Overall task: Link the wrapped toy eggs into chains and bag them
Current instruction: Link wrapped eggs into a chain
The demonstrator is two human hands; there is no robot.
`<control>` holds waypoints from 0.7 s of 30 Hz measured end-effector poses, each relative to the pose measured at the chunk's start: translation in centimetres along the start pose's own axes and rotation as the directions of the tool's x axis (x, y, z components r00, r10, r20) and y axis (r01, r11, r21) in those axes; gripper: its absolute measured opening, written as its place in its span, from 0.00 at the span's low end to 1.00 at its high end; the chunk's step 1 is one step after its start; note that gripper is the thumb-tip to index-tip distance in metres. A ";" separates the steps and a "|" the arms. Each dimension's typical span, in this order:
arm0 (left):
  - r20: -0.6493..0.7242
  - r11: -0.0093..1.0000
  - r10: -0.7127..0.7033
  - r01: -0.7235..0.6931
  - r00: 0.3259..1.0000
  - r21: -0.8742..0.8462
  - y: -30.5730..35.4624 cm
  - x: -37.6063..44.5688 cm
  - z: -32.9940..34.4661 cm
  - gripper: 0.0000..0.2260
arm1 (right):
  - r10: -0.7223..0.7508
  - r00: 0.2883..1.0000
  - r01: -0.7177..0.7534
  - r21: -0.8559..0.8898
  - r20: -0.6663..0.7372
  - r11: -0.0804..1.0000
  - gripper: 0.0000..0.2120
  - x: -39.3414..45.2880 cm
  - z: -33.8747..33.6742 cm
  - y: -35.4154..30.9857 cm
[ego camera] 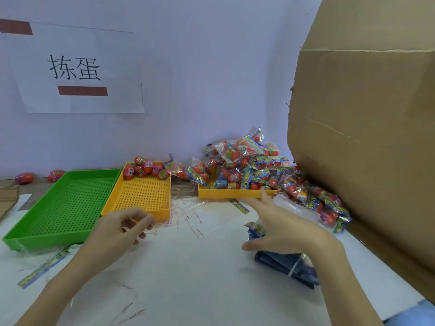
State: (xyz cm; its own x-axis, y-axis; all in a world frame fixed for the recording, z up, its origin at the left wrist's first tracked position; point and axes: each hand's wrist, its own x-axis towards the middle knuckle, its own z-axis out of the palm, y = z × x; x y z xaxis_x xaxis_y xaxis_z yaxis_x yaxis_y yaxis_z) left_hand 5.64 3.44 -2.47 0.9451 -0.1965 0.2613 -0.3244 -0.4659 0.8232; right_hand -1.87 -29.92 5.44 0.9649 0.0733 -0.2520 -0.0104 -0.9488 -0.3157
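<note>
Loose wrapped toy eggs point(147, 169): small cluster at the far end of the middle yellow tray point(141, 196), centre frame; rest of that tray bare. Two more eggs point(24, 178) lie off-tray at far left by the wall.

Finished bagged eggs point(244, 158) heaped on and over the second yellow tray point(226, 193), centre right, spilling down toward the cardboard box point(367, 128) that fills the right side.

Left hand point(124, 228), lower centre-left: fingers curled, pinching what looks like a thin clear strip with a red edge; can't confirm exactly what it is. Just in front of the middle tray's near rim, not touching the eggs.

Right hand point(280, 228), lower centre-right: fingers straight and spread, holding nothing, fingertip near the second tray's front rim. It hovers above a blue stack of header cards/bags point(284, 264); contact unclear.

Green tray point(63, 203) at left has nothing in it. Clear red-edged strips point(193, 220) scattered on the white table point(200, 278) between the hands. Paper sign point(75, 69) taped on the wall, upper left.

Step, my read: between units, fetching supplies, no egg in hand. Next move needs a reach to the far end of the middle tray for an egg, then both hands to join wrappers. Thin film, so fiddly to pinch.
</note>
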 end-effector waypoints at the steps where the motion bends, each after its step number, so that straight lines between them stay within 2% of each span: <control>1: 0.007 1.000 0.003 -0.003 1.000 0.000 0.1 0.0 0.1 0.08 | 0.001 0.999 -0.001 0.000 -0.053 1.000 0.46 -0.8 0.5 0.6; 2: 0.013 1.000 0.005 -0.005 1.000 0.003 0.2 -0.1 0.3 0.08 | 0.018 0.992 -0.020 -0.008 -0.122 1.000 0.43 -1.5 1.1 1.0; 5: 0.017 1.000 0.006 -0.006 1.000 0.013 0.5 -0.3 0.4 0.08 | 0.042 0.946 -0.072 -0.084 -0.320 0.994 0.24 -2.5 3.2 1.8; 8: 0.015 1.000 -0.002 0.002 1.000 0.026 0.4 -0.3 0.2 0.08 | 0.047 0.918 -0.116 -0.154 -0.394 0.981 0.19 -2.7 4.2 1.7; 12: 0.017 0.999 -0.024 0.023 1.000 0.032 0.2 -0.2 0.0 0.09 | 0.034 0.945 -0.108 -0.212 -0.326 0.971 0.22 -2.2 2.9 1.3; 17: 0.025 0.999 -0.017 0.016 1.000 0.051 0.3 -0.1 0.0 0.09 | 0.003 0.975 -0.068 -0.287 -0.223 0.956 0.19 -1.2 1.4 0.5; 21: 0.018 0.999 -0.012 0.011 1.000 0.047 0.2 -0.1 0.1 0.09 | -0.044 0.968 -0.057 -0.387 -0.247 0.920 0.10 -0.6 1.0 0.5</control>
State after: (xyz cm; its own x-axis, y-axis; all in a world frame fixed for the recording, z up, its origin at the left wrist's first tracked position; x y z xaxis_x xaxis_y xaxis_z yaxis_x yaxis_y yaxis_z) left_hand 5.46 3.32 -2.37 0.9480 -0.2061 0.2424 -0.3154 -0.5082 0.8014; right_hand -2.71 -30.15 4.52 0.9993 0.0368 -0.0045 0.0371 -0.9963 0.0778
